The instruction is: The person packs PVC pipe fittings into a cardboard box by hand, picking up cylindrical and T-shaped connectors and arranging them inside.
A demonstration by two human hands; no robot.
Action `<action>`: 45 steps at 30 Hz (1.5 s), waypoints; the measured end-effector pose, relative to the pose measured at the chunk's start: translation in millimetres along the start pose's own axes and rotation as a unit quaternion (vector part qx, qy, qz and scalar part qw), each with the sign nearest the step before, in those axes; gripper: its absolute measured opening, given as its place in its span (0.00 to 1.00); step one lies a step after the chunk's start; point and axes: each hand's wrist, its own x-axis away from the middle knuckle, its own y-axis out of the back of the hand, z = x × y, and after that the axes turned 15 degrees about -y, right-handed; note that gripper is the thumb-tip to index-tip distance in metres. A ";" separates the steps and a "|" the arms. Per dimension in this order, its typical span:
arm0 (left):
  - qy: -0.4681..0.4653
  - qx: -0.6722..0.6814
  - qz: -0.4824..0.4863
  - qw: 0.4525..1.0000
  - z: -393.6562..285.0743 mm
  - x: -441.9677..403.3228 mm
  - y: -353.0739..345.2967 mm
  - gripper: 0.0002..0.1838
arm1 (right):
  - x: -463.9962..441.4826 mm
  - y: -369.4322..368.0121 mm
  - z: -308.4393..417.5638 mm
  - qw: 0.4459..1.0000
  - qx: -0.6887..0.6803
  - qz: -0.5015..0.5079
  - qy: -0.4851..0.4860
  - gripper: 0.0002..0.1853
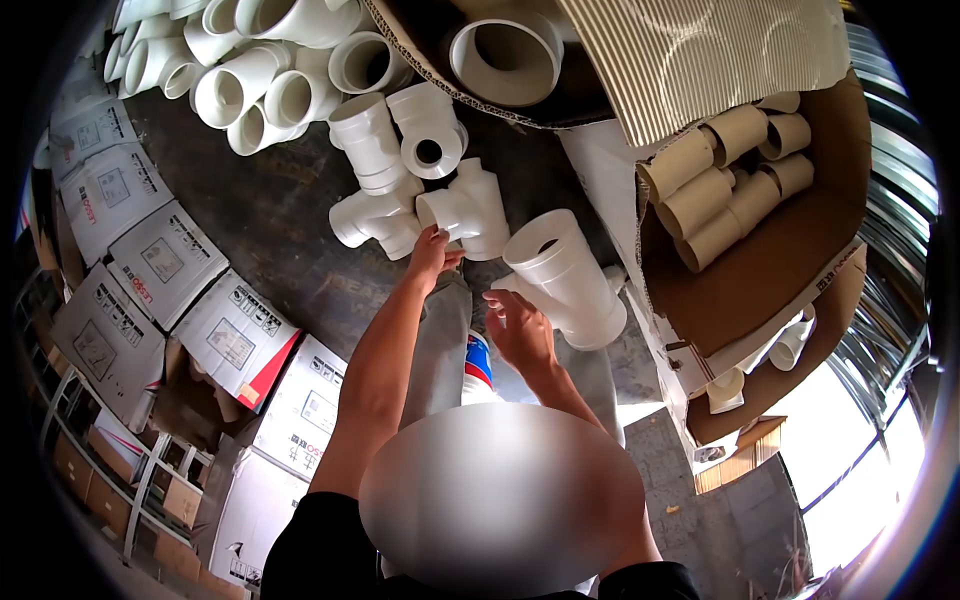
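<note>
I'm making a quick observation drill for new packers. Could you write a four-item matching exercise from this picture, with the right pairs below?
Column 1
1. Left hand
2. Brown cylinders
3. Right hand
4. Blue, red and white container

Column 2
A. Between the person's legs
B. Nearest the large branched white fitting
C. At the near edge of a white tee
D. Inside an open carton

Right pairs: 1-C, 2-D, 3-B, 4-A
</note>
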 end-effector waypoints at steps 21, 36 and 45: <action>0.003 0.253 -0.102 0.962 -45.0 195.2 42.2 0.35 | 58.2 24.9 -29.7 0.929 -0.250 0.056 -0.269 0.30; -0.046 0.200 0.235 0.950 -113.9 233.7 -249.5 0.25 | 147.7 261.5 -100.3 0.720 -0.680 0.058 -0.126 0.04; -0.057 -0.012 0.254 0.965 -88.4 251.5 -333.0 0.45 | 103.4 288.7 -147.6 0.802 -0.556 -0.101 -0.192 0.08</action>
